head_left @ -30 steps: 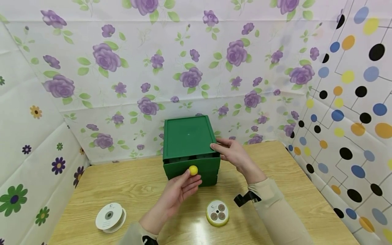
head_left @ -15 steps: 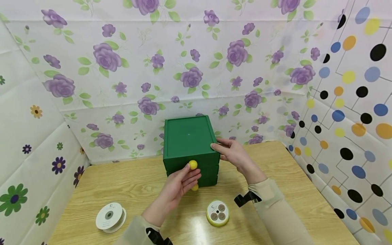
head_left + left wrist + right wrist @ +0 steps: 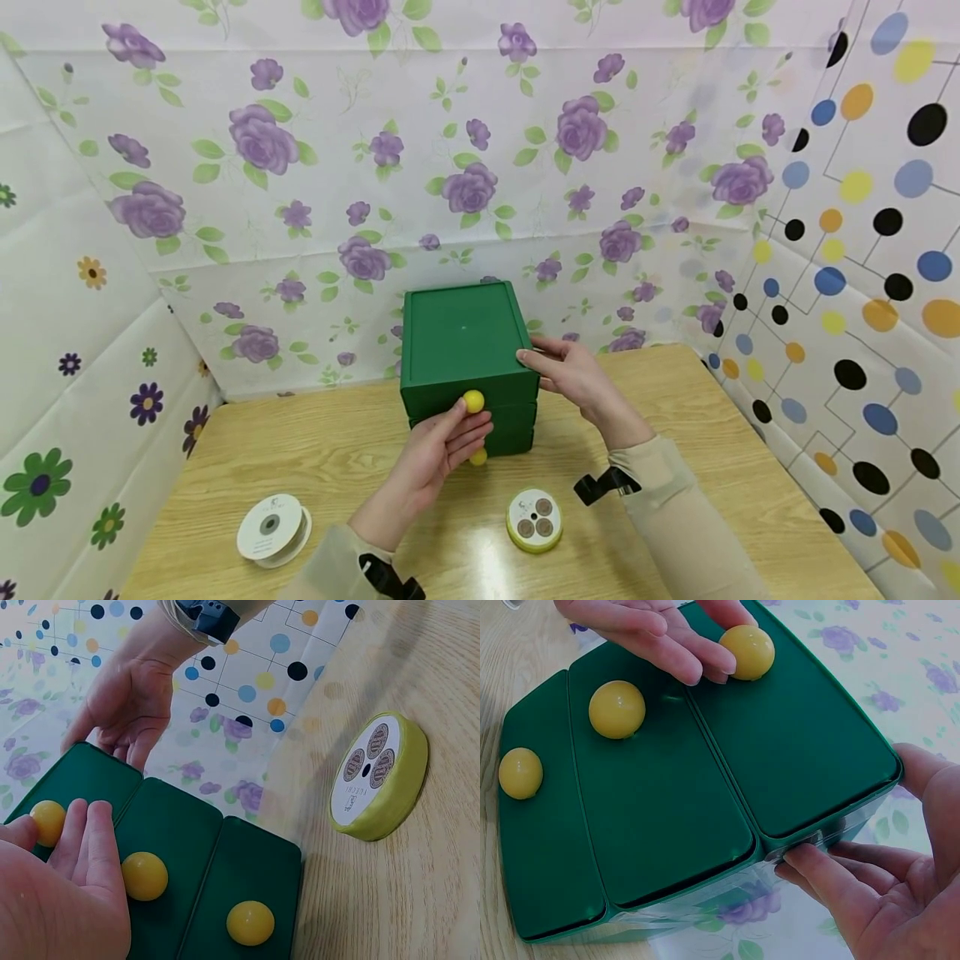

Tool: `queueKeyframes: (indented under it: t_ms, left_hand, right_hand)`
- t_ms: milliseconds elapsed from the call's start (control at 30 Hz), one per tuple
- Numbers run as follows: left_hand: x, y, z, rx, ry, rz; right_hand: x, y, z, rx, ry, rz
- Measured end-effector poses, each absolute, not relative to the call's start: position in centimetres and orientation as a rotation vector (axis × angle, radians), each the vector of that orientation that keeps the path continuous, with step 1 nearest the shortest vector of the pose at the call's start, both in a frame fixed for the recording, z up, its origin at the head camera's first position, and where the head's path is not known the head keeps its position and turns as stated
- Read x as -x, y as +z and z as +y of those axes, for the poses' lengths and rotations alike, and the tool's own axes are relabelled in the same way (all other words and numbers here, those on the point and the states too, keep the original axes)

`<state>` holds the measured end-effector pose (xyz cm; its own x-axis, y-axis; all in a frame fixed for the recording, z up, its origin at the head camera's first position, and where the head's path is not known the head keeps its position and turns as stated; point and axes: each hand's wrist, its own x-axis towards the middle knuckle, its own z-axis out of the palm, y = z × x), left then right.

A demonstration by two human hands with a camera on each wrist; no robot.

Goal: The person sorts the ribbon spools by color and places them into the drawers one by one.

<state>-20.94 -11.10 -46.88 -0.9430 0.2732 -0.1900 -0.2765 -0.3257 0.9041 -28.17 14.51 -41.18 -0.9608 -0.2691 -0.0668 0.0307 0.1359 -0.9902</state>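
Note:
A green box of three drawers [image 3: 465, 329] stands against the back wall, each drawer front carrying a round yellow knob. My left hand [image 3: 438, 450] pinches the top drawer's knob [image 3: 474, 402] between thumb and fingers. In the left wrist view the middle knob [image 3: 145, 876] and the bottom knob [image 3: 250, 923] lie beyond that hand. All drawer fronts sit flush with the box. My right hand [image 3: 573, 375] holds the box at its upper right edge, thumb on top. Its fingers lie against the clear side [image 3: 810, 840].
On the wooden table [image 3: 322, 450], a white ribbon spool [image 3: 268, 527] lies at the front left. A yellow ribbon spool [image 3: 534, 521], with brown circles on its white face, lies in front of the box. Patterned cloth walls [image 3: 315, 108] surround the table's back and sides.
The top drawer, slightly pulled out a second ago, has slid back into the box. My left hand moved forward with its knob; the right hand stayed at the edge.

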Motion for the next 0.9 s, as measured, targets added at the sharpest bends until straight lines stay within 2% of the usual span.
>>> queueKeyframes:
  t_ms: [900]
  left_hand:
    - [21.53,-47.25,-11.79,-0.117,2.281,1.728]
  right_hand:
    - [27.96,-41.45,13.94,0.22,-1.92,2.206]
